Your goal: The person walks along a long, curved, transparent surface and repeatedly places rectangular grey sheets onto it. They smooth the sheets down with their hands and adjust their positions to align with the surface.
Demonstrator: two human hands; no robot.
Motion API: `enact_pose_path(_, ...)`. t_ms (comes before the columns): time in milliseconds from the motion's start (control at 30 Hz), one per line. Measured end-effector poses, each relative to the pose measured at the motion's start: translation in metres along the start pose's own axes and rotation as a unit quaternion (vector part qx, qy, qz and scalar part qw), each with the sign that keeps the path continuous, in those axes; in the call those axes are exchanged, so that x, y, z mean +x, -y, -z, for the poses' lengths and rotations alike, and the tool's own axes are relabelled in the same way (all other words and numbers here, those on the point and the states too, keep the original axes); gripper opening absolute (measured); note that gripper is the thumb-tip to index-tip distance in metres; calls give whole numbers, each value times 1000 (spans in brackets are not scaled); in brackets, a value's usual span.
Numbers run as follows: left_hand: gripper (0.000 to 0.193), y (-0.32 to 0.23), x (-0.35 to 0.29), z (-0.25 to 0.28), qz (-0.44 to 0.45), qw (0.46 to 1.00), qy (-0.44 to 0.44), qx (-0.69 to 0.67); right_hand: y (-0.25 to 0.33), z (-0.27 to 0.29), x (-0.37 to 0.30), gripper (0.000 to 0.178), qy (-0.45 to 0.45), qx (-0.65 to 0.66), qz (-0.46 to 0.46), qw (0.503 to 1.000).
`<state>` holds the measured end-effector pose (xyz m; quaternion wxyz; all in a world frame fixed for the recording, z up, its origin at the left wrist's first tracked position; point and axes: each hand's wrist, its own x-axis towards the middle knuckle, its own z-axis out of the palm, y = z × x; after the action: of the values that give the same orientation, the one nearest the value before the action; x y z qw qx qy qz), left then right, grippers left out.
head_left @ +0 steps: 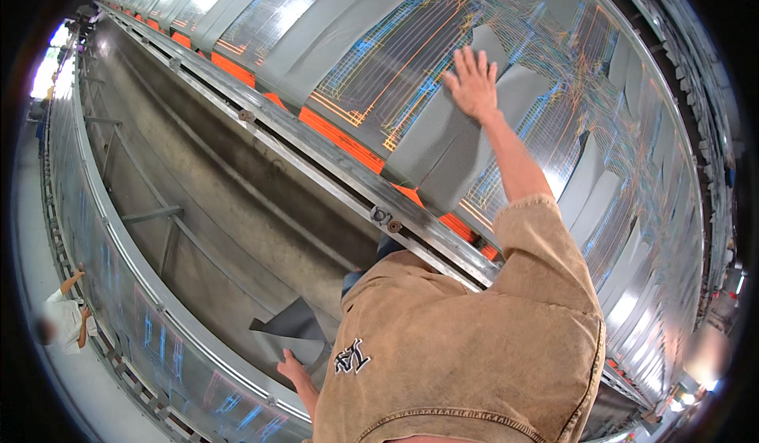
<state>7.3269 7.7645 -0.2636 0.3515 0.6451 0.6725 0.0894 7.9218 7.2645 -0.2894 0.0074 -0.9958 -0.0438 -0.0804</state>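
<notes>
My right hand (pixel 474 86) reaches out over the long table, fingers spread, lying flat on a grey ribbed sheet piece (pixel 443 147). That piece runs from the table's near edge inward over a surface printed with blue, orange and yellow lines (pixel 403 56). Low at my left side, my left hand (pixel 296 370) grips a folded dark grey sheet (pixel 294 326). Part of that sheet and of the hand's fingers is hidden.
More grey strips (pixel 340 28) lie across the table. A metal rail (pixel 316 176) with orange parts (pixel 340 139) borders its near edge. Behind me stands a second long table (pixel 150 316), where another person (pixel 67 320) works. One more person (pixel 706 356) is at the far right.
</notes>
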Motion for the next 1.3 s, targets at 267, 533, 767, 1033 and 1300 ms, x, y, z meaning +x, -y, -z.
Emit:
enact_pose_path(267, 57, 84, 38, -19, 61, 974, -4, 220, -14, -23, 69, 68, -16, 42, -135, 990)
enact_pose_path(533, 58, 69, 159, -87, 75, 975, 16, 208, 43, -8, 79, 72, -17, 119, -214, 969)
enact_pose_path(767, 42, -132, 248, -111, 128, 981, 110, 91, 234, -14, 138, 69, -41, 142, -33, 989)
enact_pose_path(1033, 27, -247, 373, -83, -27, 992, 84, -92, 310, -39, 173, 73, 53, 46, -88, 994)
enact_pose_path(1300, 36, -259, 374, -76, 76, 985, 57, 142, 252, -47, 243, 72, 46, 13, -202, 978)
